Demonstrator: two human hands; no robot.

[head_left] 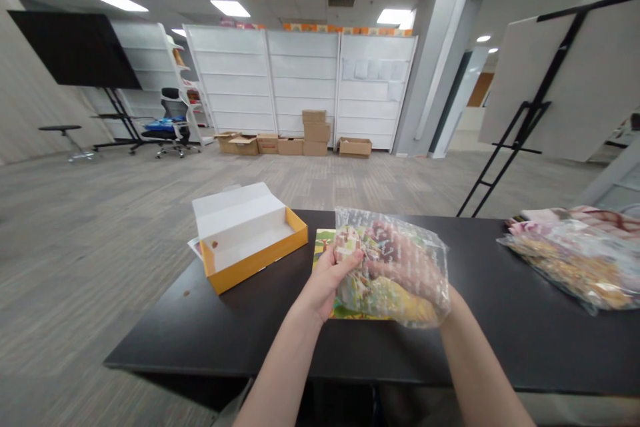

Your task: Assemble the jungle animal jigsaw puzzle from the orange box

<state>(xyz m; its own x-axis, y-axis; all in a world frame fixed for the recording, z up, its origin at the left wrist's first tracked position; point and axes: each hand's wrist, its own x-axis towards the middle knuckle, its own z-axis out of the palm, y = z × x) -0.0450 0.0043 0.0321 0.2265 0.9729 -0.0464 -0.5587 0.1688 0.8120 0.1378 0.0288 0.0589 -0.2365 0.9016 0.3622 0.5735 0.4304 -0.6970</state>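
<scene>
A clear plastic bag [420, 240] printed with white lettering is held up over the table in front of me. My left hand [330, 277] grips its left side, thumb across the front, with small colourful pieces [357, 280] bunched behind the plastic. Inside the bag reaches my right hand [400, 257], seen through the film with fingers curled toward those pieces. What lies in its grasp is blurred by the plastic. Beneath both hands, a flat colourful printed board or sheet [320, 240] rests on the table, mostly covered by the bag.
On the left of the black table [480, 353] stands an open yellow box [260, 267] with a white inside and raised lid. A tiny brown piece [187, 293] lies near it. Clear bags of tan contents [585, 267] and pinkish cloth [590, 220] occupy the right end.
</scene>
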